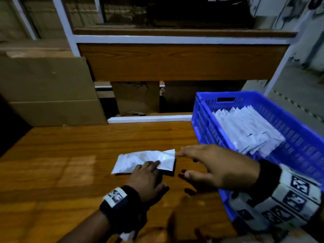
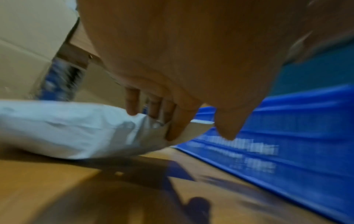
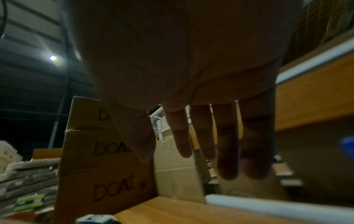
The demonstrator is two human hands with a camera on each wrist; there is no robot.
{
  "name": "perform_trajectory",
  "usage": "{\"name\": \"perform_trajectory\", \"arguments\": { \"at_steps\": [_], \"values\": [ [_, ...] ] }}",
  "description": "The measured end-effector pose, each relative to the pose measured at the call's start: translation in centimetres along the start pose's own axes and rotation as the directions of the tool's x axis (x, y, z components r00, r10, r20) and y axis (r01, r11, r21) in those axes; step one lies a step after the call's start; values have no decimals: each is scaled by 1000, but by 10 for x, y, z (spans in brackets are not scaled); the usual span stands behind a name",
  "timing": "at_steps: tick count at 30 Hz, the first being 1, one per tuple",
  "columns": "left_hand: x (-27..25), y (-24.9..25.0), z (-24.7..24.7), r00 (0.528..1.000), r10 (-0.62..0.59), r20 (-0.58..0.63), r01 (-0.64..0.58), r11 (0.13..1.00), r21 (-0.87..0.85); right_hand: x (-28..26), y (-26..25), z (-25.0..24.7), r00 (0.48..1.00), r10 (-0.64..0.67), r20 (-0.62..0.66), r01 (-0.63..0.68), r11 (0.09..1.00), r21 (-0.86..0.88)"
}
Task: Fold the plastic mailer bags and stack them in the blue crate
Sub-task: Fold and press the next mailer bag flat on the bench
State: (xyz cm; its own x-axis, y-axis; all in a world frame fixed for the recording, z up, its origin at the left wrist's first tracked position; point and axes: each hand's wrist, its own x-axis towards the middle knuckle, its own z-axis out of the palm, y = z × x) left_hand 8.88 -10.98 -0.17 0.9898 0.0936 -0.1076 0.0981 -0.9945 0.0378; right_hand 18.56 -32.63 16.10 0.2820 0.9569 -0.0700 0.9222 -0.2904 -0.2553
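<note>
A wooden bench (image 1: 73,155) fills the lower view, with cardboard boxes (image 1: 47,92) leaning at its far left and a shelf frame (image 1: 175,39) behind. On the bench's right edge sits the blue crate (image 1: 289,130), close to the person, probably so finished bags need only a short reach. Inside it, white folded bags (image 1: 245,130) lie overlapped in a slanted stack.

At the bench's middle lies one white mailer (image 1: 140,161), flat apart from a crumpled, partly turned-up right end. The left hand (image 1: 149,176) rests flat on its near edge, fingers straight and pressing, seemingly to pin it so it will not slide. The right hand (image 1: 215,165) hovers spread and empty just beside the mailer's raised right corner, fingertips almost at it, likely placed to catch that end and fold it over. The fold looks unfinished; this mailer is not yet in the crate.
</note>
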Motion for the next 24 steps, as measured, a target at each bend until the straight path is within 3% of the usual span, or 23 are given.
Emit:
{"name": "perform_trajectory", "arguments": {
  "at_steps": [5, 7, 9, 12, 15, 17, 19, 21, 24],
  "values": [
    [-72, 14, 29, 991, 127, 51, -132, 986, 105, 25, -56, 102, 999, 35, 35, -37, 998, 54],
    [-95, 11, 32, 981, 196, 6, -196, 979, 48, 27, -70, 136, 990, 134, 45, -136, 990, 46],
    [-113, 4, 29, 961, 232, -151, -246, 966, -81, 26, -81, 161, 980, 200, -16, -200, 979, 38],
    [-130, -14, 14, 951, 72, -301, -152, 956, -252, 31, -95, 176, 963, 245, -114, -245, 969, 16],
    [-114, -40, 12, 908, -124, -400, -26, 937, -349, 57, -102, 182, 929, 312, -197, -316, 949, 11],
    [-89, -56, 12, 920, -165, -356, 32, 935, -352, 80, -99, 189, 899, 383, -211, -385, 922, 35],
    [-68, -63, 18, 964, -148, -220, 76, 949, -307, 96, -94, 202, 877, 449, -170, -444, 893, 66],
    [-63, -61, 28, 981, -158, -117, 125, 960, -253, 100, -90, 218, 887, 442, -137, -441, 897, 36],
    [-77, -47, 42, 975, -183, -128, 161, 973, -163, 90, -85, 239, 919, 371, -135, -379, 925, -34]
  ]
}}
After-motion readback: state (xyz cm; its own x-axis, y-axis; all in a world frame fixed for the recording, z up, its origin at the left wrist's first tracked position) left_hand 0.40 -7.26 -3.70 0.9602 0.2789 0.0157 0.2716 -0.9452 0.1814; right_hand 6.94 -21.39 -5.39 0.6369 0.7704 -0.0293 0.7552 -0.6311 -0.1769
